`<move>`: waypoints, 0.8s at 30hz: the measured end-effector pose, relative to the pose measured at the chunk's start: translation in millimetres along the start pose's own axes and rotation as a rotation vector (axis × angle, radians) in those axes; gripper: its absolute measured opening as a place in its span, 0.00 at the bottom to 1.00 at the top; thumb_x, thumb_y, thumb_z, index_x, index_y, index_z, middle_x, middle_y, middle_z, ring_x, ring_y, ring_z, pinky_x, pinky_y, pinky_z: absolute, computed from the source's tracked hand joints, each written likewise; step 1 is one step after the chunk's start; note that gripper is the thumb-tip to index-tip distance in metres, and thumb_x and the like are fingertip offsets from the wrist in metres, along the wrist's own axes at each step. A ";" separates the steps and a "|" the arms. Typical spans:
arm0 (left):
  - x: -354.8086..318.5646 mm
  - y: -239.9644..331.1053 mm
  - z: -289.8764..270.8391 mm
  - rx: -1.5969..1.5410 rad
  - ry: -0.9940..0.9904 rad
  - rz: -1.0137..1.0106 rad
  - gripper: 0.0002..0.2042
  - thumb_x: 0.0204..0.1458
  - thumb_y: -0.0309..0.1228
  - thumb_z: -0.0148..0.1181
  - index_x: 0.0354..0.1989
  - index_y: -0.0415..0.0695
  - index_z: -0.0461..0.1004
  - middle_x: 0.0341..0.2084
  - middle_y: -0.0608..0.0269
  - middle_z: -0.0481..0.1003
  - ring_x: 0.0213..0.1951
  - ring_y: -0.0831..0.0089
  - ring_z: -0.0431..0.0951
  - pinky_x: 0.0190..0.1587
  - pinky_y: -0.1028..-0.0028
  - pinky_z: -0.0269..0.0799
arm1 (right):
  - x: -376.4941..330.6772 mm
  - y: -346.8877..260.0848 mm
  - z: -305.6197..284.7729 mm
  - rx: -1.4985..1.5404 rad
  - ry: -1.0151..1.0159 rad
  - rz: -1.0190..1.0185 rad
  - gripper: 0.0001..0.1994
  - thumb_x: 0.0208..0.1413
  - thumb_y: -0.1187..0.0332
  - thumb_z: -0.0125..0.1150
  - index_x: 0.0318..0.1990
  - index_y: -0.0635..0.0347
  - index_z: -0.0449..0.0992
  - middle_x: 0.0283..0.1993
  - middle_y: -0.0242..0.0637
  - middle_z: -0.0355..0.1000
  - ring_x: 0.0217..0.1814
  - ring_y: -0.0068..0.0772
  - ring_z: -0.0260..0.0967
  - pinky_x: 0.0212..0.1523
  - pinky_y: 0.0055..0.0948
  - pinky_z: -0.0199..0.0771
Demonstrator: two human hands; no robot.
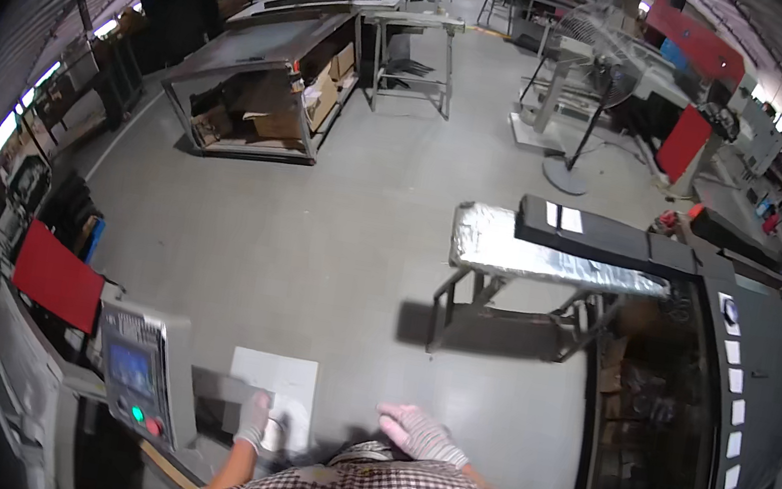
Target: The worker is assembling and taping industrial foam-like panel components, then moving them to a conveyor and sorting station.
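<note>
My left hand [254,418], in a thin grey glove, hangs low beside a machine's control panel [141,374], apart from it. The panel has a small screen, a green lit button and a red button. Below my left hand a white board [277,365] lies on the floor. My right hand [423,436] is in front of my waist in a grey striped glove with bare fingertips. Its fingers are loosely bent and somewhat apart, and nothing shows in them. The left hand's fingers point forward, also with nothing visible in them.
A foil-covered bench [488,239] carries a long dark padded piece [614,239]. Right of it stands a dark worktop [761,371] with several white labels. Ahead are a pedestal fan [566,177], a metal trestle [414,79] and a low table [248,51] with boxes beneath.
</note>
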State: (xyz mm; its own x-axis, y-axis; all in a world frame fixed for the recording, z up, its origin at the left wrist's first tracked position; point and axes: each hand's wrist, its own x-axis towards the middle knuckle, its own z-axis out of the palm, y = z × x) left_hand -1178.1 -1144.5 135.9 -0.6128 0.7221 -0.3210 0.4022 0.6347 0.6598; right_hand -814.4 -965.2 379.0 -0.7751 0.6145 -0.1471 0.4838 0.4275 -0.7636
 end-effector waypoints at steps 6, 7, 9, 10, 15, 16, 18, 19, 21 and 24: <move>50.9 59.0 -11.1 -0.242 -0.288 -0.284 0.23 0.64 0.42 0.39 0.50 0.39 0.78 0.49 0.46 0.78 0.54 0.54 0.75 0.53 0.60 0.69 | 203.1 31.8 -147.4 -0.101 0.043 -0.174 0.23 0.66 0.52 0.49 0.58 0.60 0.71 0.53 0.48 0.74 0.57 0.51 0.69 0.57 0.43 0.71; 79.3 70.3 -15.5 -0.259 -0.255 -0.375 0.23 0.64 0.42 0.38 0.50 0.39 0.78 0.48 0.46 0.78 0.53 0.54 0.75 0.53 0.60 0.69 | 242.2 28.9 -163.9 -0.101 0.041 -0.166 0.23 0.66 0.52 0.49 0.58 0.60 0.71 0.53 0.48 0.74 0.57 0.51 0.69 0.57 0.43 0.71; 142.9 92.9 -23.9 -0.293 -0.204 -0.490 0.24 0.65 0.43 0.38 0.49 0.39 0.78 0.47 0.47 0.78 0.51 0.55 0.76 0.51 0.60 0.70 | 318.4 23.0 -190.8 -0.142 -0.091 -0.166 0.22 0.66 0.52 0.51 0.59 0.57 0.72 0.52 0.48 0.75 0.58 0.50 0.69 0.58 0.43 0.70; 178.5 100.4 -28.1 -0.308 -0.178 -0.540 0.24 0.65 0.43 0.38 0.48 0.39 0.78 0.46 0.47 0.78 0.50 0.55 0.76 0.50 0.59 0.70 | 354.4 23.4 -200.9 -0.073 -0.097 -0.181 0.22 0.66 0.52 0.52 0.59 0.56 0.72 0.52 0.48 0.75 0.58 0.50 0.69 0.59 0.43 0.69; 377.0 136.6 -42.5 -0.317 -0.137 -0.630 0.25 0.66 0.45 0.38 0.46 0.39 0.78 0.42 0.48 0.79 0.45 0.55 0.77 0.46 0.58 0.70 | 519.8 79.8 -224.4 -0.082 0.078 -0.196 0.21 0.64 0.59 0.55 0.61 0.59 0.71 0.50 0.47 0.76 0.53 0.43 0.73 0.51 0.38 0.75; 417.6 145.7 -45.3 -0.294 -0.141 -0.612 0.25 0.66 0.45 0.38 0.45 0.38 0.78 0.41 0.48 0.79 0.44 0.55 0.78 0.45 0.58 0.70 | 548.3 84.6 -241.1 -0.101 0.072 -0.184 0.21 0.64 0.59 0.55 0.61 0.59 0.71 0.50 0.47 0.76 0.53 0.43 0.73 0.51 0.38 0.75; 514.9 170.7 -64.4 -0.169 -0.143 -0.510 0.25 0.67 0.46 0.38 0.44 0.38 0.79 0.39 0.48 0.79 0.42 0.55 0.78 0.43 0.57 0.70 | 601.9 91.6 -277.7 0.253 -0.004 0.255 0.26 0.65 0.57 0.55 0.65 0.63 0.67 0.50 0.45 0.76 0.54 0.34 0.73 0.53 0.35 0.73; 566.8 191.0 -69.7 -0.065 -0.149 -0.428 0.25 0.67 0.46 0.37 0.43 0.38 0.79 0.38 0.48 0.80 0.41 0.55 0.78 0.42 0.57 0.70 | 625.6 100.0 -294.6 0.236 -0.004 0.272 0.26 0.65 0.57 0.55 0.65 0.63 0.67 0.50 0.45 0.76 0.54 0.34 0.73 0.53 0.35 0.73; 676.7 258.3 -95.5 0.029 -0.110 -0.313 0.26 0.67 0.47 0.37 0.42 0.38 0.79 0.37 0.49 0.80 0.39 0.56 0.79 0.41 0.57 0.71 | 678.3 99.2 -327.1 0.504 0.085 0.251 0.29 0.66 0.54 0.55 0.67 0.65 0.64 0.52 0.42 0.76 0.56 0.30 0.71 0.58 0.31 0.70; 864.7 320.0 -97.6 -0.322 0.068 0.063 0.16 0.63 0.41 0.47 0.31 0.41 0.74 0.28 0.60 0.75 0.29 0.66 0.70 0.33 0.60 0.64 | 783.4 125.1 -376.1 0.441 0.098 0.180 0.31 0.65 0.55 0.57 0.69 0.64 0.62 0.57 0.42 0.74 0.60 0.33 0.69 0.64 0.32 0.66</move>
State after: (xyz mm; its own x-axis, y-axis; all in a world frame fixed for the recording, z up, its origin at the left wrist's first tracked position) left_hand -1645.7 -343.9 135.7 -0.6418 0.7301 -0.2345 0.2118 0.4626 0.8609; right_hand -1208.3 -181.0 404.7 -0.6430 0.7214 -0.2572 0.3714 -0.0001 -0.9285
